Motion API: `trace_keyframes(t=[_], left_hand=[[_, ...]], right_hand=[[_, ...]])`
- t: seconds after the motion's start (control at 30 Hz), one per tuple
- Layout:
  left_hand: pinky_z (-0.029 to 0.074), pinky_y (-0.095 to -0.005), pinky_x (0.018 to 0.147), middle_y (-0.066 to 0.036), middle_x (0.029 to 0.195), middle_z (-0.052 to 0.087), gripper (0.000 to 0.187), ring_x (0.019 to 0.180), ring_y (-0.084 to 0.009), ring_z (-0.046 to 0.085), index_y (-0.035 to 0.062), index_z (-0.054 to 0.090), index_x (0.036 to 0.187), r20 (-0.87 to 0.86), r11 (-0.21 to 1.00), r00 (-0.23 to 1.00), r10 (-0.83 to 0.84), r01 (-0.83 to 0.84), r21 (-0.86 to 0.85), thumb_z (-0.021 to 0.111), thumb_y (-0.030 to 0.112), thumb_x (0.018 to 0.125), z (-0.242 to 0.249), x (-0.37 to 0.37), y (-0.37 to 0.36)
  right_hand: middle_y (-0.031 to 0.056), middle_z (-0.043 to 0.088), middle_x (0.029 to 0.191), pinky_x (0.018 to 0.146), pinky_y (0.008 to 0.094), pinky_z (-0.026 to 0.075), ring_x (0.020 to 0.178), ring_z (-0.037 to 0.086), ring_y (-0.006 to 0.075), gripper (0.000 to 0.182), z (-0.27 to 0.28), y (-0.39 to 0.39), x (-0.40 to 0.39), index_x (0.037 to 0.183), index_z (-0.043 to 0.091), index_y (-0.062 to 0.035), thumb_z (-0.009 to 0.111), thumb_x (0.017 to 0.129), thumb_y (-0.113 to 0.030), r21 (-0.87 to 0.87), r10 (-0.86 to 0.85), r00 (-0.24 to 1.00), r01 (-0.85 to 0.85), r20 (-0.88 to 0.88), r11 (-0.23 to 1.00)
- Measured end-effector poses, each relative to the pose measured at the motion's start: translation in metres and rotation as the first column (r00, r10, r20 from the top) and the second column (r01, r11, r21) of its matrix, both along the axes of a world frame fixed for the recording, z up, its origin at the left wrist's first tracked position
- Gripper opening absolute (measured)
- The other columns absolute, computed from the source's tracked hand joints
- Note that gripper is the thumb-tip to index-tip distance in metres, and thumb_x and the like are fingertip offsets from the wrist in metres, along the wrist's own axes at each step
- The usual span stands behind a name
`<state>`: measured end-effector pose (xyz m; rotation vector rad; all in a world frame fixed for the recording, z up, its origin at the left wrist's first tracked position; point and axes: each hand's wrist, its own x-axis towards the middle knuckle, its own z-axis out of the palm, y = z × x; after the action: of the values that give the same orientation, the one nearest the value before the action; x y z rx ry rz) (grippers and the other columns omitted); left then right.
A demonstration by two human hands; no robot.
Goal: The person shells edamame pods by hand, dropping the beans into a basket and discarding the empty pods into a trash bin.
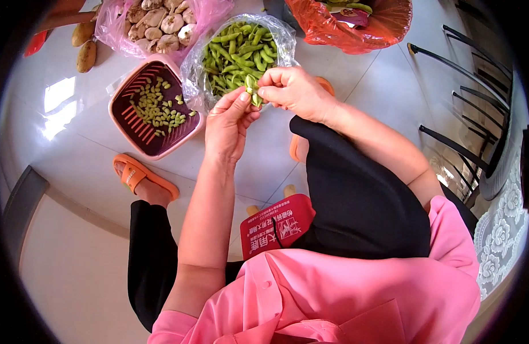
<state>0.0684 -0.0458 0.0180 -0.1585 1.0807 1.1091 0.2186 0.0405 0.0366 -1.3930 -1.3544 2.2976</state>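
Pale floor tiles lie beneath you. Your left hand and right hand both pinch one green pod over the clear bag of pods, just beside the pink basket of shelled beans.

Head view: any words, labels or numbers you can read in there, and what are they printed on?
Red item on the lap: white Chinese characters and a small drawing, seen sideways; the large ones look like "大用鹿", not certain.
The smaller lines beside them: too small to read.
No other text shows, on the bags, the basket or elsewhere.
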Motion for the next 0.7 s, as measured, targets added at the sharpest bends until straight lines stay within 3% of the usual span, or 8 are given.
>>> trace_keyframes(t=[0.07,0.1,0.17,0.27,0.4,0.47,0.57,0.7], left_hand=[[0.052,-0.0242,0.064,-0.006,0.087,0.064,0.019,0.072,-0.0132,0.061,-0.0009,0.060,0.103,-0.037,1.000,0.999,-0.003,0.002,-0.024,0.059,0.009,0.086,0.002,0.005,0.001],[0.053,-0.0241,0.063,-0.006,0.086,0.064,0.018,0.071,-0.0126,0.061,-0.0017,0.061,0.101,-0.075,0.999,0.997,-0.007,0.003,-0.048,0.060,0.008,0.086,0.005,0.009,0.003],[0.053,-0.0243,0.065,-0.006,0.088,0.064,0.018,0.072,-0.0122,0.061,-0.0021,0.061,0.102,-0.123,0.997,0.992,-0.027,0.018,-0.073,0.060,0.007,0.086,0.011,0.013,0.007],[0.054,-0.0245,0.068,-0.006,0.088,0.064,0.018,0.074,-0.0117,0.061,-0.0033,0.061,0.101,-0.184,0.993,0.981,-0.062,0.042,-0.111,0.059,0.007,0.086,0.015,0.013,0.009],[0.054,-0.0248,0.072,-0.008,0.089,0.064,0.017,0.076,-0.0124,0.062,-0.0048,0.061,0.099,-0.149,0.998,0.988,-0.047,0.038,-0.058,0.056,0.007,0.088,0.019,0.014,0.010],[0.054,-0.0251,0.072,-0.008,0.089,0.064,0.017,0.077,-0.0129,0.062,-0.0052,0.061,0.098,-0.160,0.997,0.986,-0.054,0.045,-0.056,0.056,0.007,0.088,0.019,0.014,0.010],[0.054,-0.0255,0.073,-0.009,0.092,0.063,0.016,0.079,-0.0137,0.062,-0.0046,0.061,0.098,-0.110,0.999,0.993,-0.033,0.028,-0.044,0.053,0.006,0.089,0.015,0.010,0.007],[0.053,-0.0251,0.074,-0.009,0.092,0.063,0.017,0.082,-0.0139,0.062,-0.0035,0.059,0.100,-0.006,0.999,0.999,-0.051,0.051,0.001,0.053,0.008,0.089,0.018,0.007,0.009]], right_hand=[[-0.0016,0.055,0.069,0.056,0.0240,0.044,0.062,0.050,0.0080,0.014,-0.013,-0.009,0.000,0.086,0.056,-0.0002,0.061,0.082,-0.013,0.300,-0.016,0.997,-0.006,0.070,0.954],[-0.0016,0.055,0.069,0.056,0.0240,0.044,0.062,0.050,0.0080,0.014,-0.010,-0.009,-0.002,0.086,0.056,-0.0002,0.061,0.082,-0.013,0.300,-0.016,0.997,-0.006,0.070,0.954],[0.0118,0.060,0.071,0.059,0.0347,0.047,0.065,0.060,0.0243,0.018,-0.004,-0.009,-0.003,0.081,0.056,-0.0005,0.062,0.076,-0.017,0.454,0.041,0.966,-0.157,0.255,0.877],[0.0156,0.060,0.075,0.062,0.0393,0.047,0.071,0.060,0.0317,0.017,0.000,-0.006,-0.004,0.082,0.052,-0.0023,0.059,0.076,-0.017,0.551,0.104,0.940,-0.278,0.326,0.787],[0.0137,0.059,0.074,0.063,0.0415,0.047,0.073,0.059,0.0323,0.017,-0.002,-0.006,-0.003,0.084,0.051,-0.0031,0.058,0.077,-0.017,0.643,0.169,0.929,-0.351,0.328,0.681],[0.0138,0.058,0.074,0.059,0.0361,0.048,0.067,0.060,0.0283,0.016,-0.003,-0.006,-0.004,0.083,0.050,-0.0014,0.061,0.077,-0.012,0.739,0.147,0.935,-0.346,0.322,0.579],[0.0136,0.058,0.074,0.063,0.0422,0.046,0.073,0.059,0.0329,0.019,0.000,-0.007,-0.004,0.084,0.050,-0.0036,0.059,0.079,-0.020,0.710,0.165,0.925,-0.369,0.342,0.600],[0.0137,0.059,0.074,0.062,0.0419,0.046,0.072,0.059,0.0326,0.020,0.003,-0.006,-0.004,0.083,0.051,-0.0037,0.060,0.079,-0.021,0.620,0.164,0.924,-0.356,0.345,0.699]])
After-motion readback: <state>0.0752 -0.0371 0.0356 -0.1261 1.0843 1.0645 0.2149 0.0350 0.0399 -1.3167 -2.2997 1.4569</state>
